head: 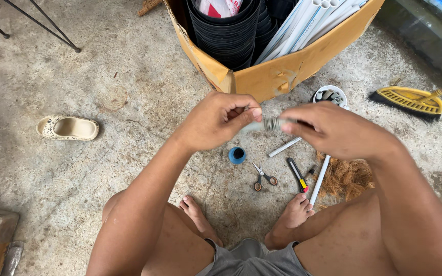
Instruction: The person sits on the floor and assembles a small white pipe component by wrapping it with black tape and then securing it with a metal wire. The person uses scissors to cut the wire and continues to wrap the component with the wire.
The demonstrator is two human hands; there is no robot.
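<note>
A person squats barefoot on a stained concrete floor [78,168], knees wide, both hands raised together over the ground. The left hand [218,120] has its grip closed, thumb and forefinger pinched on a thin strip that runs to a small grey threaded fitting [271,123]. The right hand [333,130] closes its grip on the other end of that fitting, fingers curled over it, so the piece sits between the two hands, just in front of a cardboard box [277,71].

On the floor below the hands lie a blue roll of tape [237,155], a pair of small scissors [264,178] and a black utility knife [297,175] with a yellow and red tip. Two short white pipes [319,181] lie beside them, one next to a heap of brown coconut fibre [346,179].

Farther out, the open box holds a stack of black plastic pots [226,30] and a bundle of long white pipes [308,23]. A white cup [329,94] of small fittings stands at its right corner. A yellow broom [413,101] lies to the right; a pale sandal [67,128] rests alone at left.
</note>
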